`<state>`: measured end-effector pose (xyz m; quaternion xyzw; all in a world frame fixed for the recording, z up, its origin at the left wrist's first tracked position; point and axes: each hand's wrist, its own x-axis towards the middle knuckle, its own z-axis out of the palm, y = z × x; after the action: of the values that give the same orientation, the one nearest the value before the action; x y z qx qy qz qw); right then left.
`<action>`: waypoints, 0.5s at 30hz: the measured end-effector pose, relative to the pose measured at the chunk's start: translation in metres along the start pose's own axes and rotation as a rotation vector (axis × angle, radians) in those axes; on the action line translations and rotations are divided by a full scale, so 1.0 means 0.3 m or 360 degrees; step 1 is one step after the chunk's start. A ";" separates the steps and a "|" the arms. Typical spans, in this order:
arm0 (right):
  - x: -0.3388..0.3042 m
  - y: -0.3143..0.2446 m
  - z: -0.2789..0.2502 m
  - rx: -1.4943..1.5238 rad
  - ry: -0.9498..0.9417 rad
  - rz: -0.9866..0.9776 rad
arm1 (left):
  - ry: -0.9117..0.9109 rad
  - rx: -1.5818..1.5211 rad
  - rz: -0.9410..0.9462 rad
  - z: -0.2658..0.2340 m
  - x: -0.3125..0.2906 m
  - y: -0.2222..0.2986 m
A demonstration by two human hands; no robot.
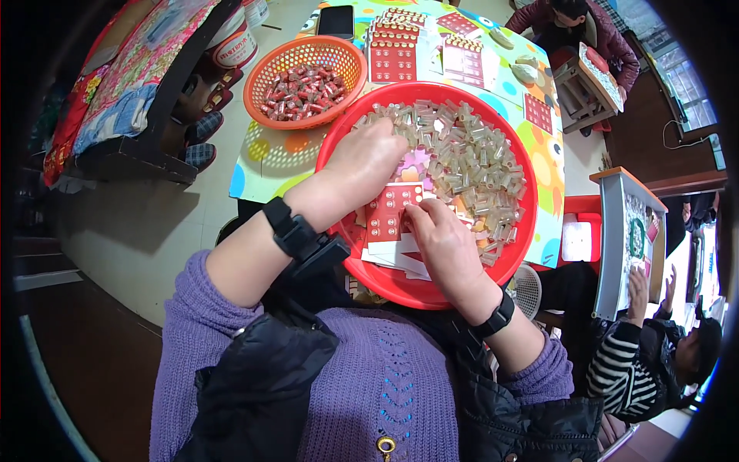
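Observation:
A large red plastic basin (534, 181) lies in front of me, filled on its far and right sides with short clear plastic tubes (481, 146). At its near left rests a stack of white-edged red cards (385, 219) with rows of small round pale spots. My left hand (369, 154) is closed, knuckles up, over the tubes at the basin's left; its fingertips are hidden. My right hand (446, 242) has thumb and fingertips pinched together at the right edge of the top card. Whatever is between them is too small to make out.
An orange mesh basket (358, 65) of small red-and-brown wrapped pieces (304, 92) stands at the basin's far left. Beyond are stacked red cards (394, 58) and a dark phone (336, 21). One person (566, 23) sits at the far right, another (647, 362) at the near right beside a tray (610, 254).

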<state>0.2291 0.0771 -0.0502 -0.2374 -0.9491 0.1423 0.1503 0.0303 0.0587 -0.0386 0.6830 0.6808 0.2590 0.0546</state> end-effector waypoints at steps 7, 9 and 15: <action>-0.006 0.007 -0.001 0.0049 0.0017 -0.0080 | -0.0255 0.0310 0.0209 0.016 0.045 -0.003; 0.010 0.013 -0.012 0.0182 -0.0008 0.0019 | -0.0235 0.0267 0.0210 0.014 0.039 -0.006; 0.026 0.018 -0.002 0.0062 -0.0133 0.0036 | -0.0184 0.0024 0.0095 0.033 -0.012 -0.011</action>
<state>0.2250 0.0857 -0.0499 -0.2391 -0.9488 0.1723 0.1137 0.0316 0.0582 -0.0495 0.7173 0.6576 0.2156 0.0809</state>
